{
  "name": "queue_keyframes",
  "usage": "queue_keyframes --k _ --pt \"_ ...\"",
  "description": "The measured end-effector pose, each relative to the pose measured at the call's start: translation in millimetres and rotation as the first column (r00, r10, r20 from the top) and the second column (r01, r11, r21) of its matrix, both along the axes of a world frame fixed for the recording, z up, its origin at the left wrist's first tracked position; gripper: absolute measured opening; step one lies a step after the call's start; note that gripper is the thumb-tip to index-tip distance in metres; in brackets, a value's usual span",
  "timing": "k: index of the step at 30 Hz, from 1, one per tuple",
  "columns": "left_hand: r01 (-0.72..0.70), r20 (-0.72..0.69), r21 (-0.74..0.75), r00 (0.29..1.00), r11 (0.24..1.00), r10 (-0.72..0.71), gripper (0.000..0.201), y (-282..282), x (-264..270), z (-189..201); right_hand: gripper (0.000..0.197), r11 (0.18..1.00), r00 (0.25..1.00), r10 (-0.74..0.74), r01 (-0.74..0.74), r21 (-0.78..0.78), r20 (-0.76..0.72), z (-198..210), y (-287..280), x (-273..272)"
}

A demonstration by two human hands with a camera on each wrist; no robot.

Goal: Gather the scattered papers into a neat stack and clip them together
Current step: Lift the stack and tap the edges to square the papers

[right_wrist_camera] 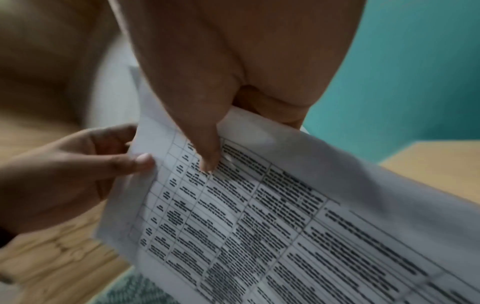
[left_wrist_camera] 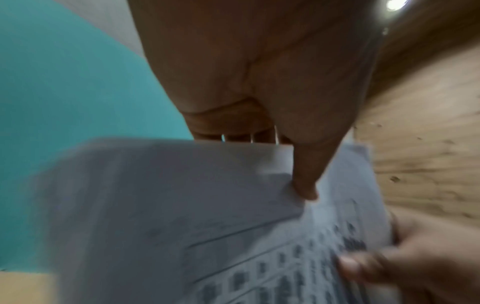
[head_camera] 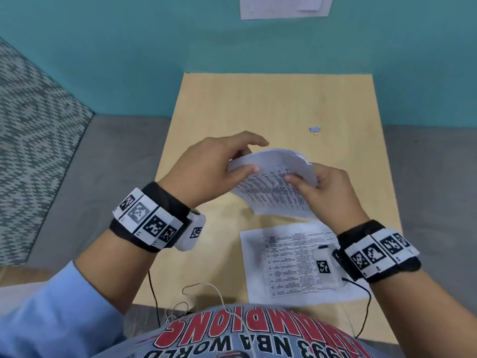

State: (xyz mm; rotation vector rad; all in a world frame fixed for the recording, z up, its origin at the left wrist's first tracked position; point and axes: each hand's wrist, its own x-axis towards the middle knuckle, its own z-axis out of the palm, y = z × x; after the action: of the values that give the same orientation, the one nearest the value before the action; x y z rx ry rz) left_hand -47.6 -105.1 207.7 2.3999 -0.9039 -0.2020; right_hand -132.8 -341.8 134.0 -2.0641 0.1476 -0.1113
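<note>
A bundle of printed papers [head_camera: 271, 187] with tables on them is held in the air above the wooden table [head_camera: 258, 104]. My left hand [head_camera: 219, 166] pinches its left edge, thumb on top. My right hand [head_camera: 325, 189] pinches its right side, thumb on the print. The left wrist view shows my thumb on the papers [left_wrist_camera: 182, 205]. The right wrist view shows the printed sheet [right_wrist_camera: 285, 216] pinched under my thumb. One more printed sheet [head_camera: 289, 257] lies flat on the table near me. A small binder clip [head_camera: 315, 129] lies on the table beyond the bundle.
The table stands against a teal wall [head_camera: 129, 60], where a white paper [head_camera: 284, 6] hangs. A patterned cushion [head_camera: 31, 125] and grey seat [head_camera: 103, 164] lie to the left. Thin cables [head_camera: 206, 290] trail over the table's near edge by my shirt.
</note>
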Motion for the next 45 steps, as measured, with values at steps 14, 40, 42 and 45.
queue_keyframes --k 14,40,42,45 --pt "-0.354 -0.555 -0.286 0.819 0.89 0.147 0.028 12 -10 -129 0.04 0.856 0.921 -0.257 0.357 0.373 -0.291 -67 -11 -10" --pt "-0.128 -0.576 -0.039 0.813 0.991 0.083 0.023 9 17 -67 0.036 0.963 0.795 -0.269 0.231 -0.14 -0.544 -140 -69 -127" --pt "-0.097 -0.634 -0.041 0.771 0.994 0.049 0.018 11 15 -70 0.019 0.975 0.882 -0.22 0.207 -0.077 -0.416 -109 -66 -107" --pt "-0.018 -0.642 -0.06 0.767 0.998 -0.025 0.02 5 10 -78 0.036 0.978 0.931 -0.095 0.154 0.143 -0.351 -61 -65 -80"
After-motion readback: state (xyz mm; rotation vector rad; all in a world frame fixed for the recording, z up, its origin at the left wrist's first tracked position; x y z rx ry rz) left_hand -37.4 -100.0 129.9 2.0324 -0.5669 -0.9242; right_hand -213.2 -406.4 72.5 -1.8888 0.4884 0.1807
